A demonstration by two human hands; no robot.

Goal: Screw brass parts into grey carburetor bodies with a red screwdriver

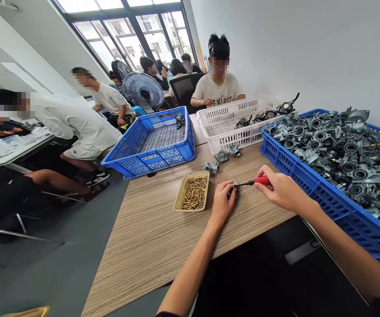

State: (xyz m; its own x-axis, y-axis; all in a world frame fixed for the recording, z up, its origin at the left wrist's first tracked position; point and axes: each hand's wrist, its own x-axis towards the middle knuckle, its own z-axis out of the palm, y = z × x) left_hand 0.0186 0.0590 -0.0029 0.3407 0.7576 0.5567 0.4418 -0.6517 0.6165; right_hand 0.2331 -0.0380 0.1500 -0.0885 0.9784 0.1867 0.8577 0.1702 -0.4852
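My right hand [280, 188] grips the red handle of a screwdriver [260, 180], its shaft pointing left and lying nearly level. The screwdriver's tip reaches a small metal carburetor [237, 185] on the table. Wrapped over that carburetor, my left hand [223, 200] hides most of it. Just left of this hand stands a cream tray [178, 203] filled with small brass pieces [195, 193], too small to name surely. Beyond my hands, a grey carburetor [212, 167] lies near the tray, with two more metal carburetor bodies [222, 156] further back.
A blue crate [308, 169] heaped with carburetors borders my right arm. At the back stand a white crate [209, 132] with several carburetors and a blue crate [150, 159] holding one. A person [218, 83] sits across the wood-grain table [137, 237]. A fan [145, 91] stands behind.
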